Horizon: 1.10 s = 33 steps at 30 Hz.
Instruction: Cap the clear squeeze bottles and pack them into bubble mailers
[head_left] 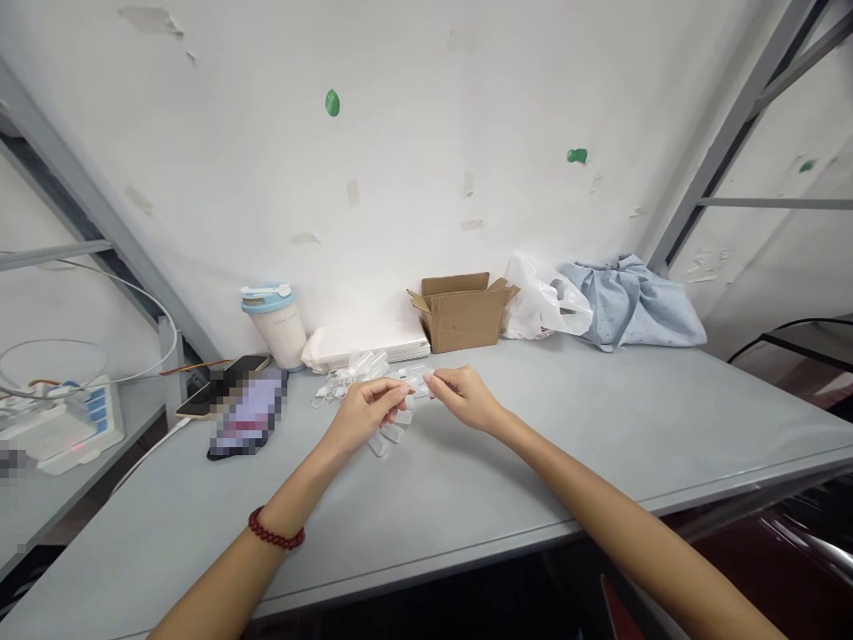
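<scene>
Left hand [366, 412] and right hand [466, 397] pinch a flat clear plastic piece [418, 383], grips closed, apparently mid-handling; next move likely needs steady fingertips.

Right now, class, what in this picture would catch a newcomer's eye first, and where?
Probably the bare left hand and bare right hand, close together mid-picture over the grey table, holding small clear plastic pieces. Behind them, before the white wall, stands an open brown cardboard box. A dark red beaded bracelet rings the left forearm.
</scene>
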Available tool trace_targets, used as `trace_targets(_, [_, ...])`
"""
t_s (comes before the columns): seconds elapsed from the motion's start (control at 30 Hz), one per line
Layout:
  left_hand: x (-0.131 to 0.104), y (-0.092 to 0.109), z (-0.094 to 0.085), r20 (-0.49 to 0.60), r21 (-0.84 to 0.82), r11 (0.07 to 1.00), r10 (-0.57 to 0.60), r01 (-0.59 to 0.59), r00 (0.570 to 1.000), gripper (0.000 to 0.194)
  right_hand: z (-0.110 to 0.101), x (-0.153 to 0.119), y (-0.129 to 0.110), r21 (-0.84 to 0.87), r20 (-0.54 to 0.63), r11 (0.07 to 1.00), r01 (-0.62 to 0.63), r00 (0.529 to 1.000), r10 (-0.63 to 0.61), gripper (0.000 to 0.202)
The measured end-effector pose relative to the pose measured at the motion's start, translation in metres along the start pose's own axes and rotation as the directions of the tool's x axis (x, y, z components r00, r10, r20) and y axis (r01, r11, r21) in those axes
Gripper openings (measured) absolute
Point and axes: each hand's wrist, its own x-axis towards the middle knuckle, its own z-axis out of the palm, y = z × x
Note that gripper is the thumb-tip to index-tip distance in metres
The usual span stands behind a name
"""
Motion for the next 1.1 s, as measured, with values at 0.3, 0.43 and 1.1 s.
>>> trace_targets(0.3, [-0.0011, 0.0013, 0.0003, -0.007, -0.02, 1.0, -0.019, 0.019, 1.0, 0.023, 0.0003, -0.0005, 0.0002, -0.012, -0.008, 1.0, -0.029, 1.0, 0.028, 0.041])
trace_targets(0.43, [-0.001, -0.0005, -0.0006, 0.004, -0.03, 0.999, -0.021, 0.021, 1.0, 0.023, 0.0007, -0.0004, 0.0016, -0.032, -0.008, 0.999, -0.025, 1.0, 0.025, 0.041])
trace_targets(1.1, [-0.0001, -0.0008, 0.0013, 0.015, -0.081, 0.994, -0.072, 0.073, 0.997, 0.025, 0.0013, -0.0002, 0.0004, -0.041, -0.008, 0.999, -0.022, 1.0, 0.021, 0.043])
